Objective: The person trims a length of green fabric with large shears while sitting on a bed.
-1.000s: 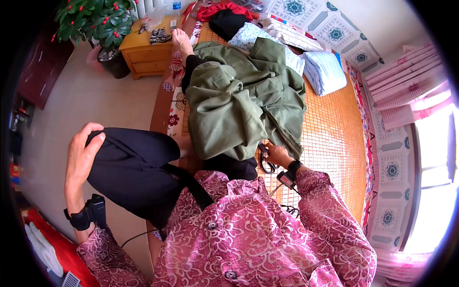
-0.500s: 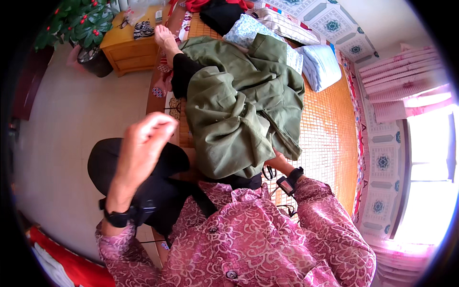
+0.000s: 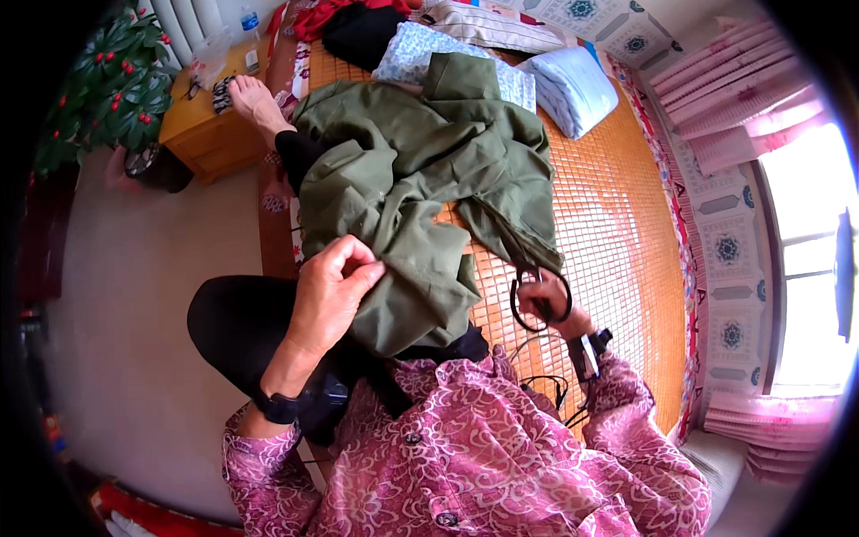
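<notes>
Green garment (image 3: 428, 192) — pinched in the left fingers (image 3: 347, 250).

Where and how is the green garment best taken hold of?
Probably pinch the green garment by the creased fold at the left hand, coming from the left: the limp cloth bunches there, giving thumb and fingers a ridge to close on.

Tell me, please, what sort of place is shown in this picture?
It looks like a bedroom in a home: there is a wide bed covered with a tan mat, folded light-blue bedding lying on it, and a small wooden cabinet standing beside it.
</notes>
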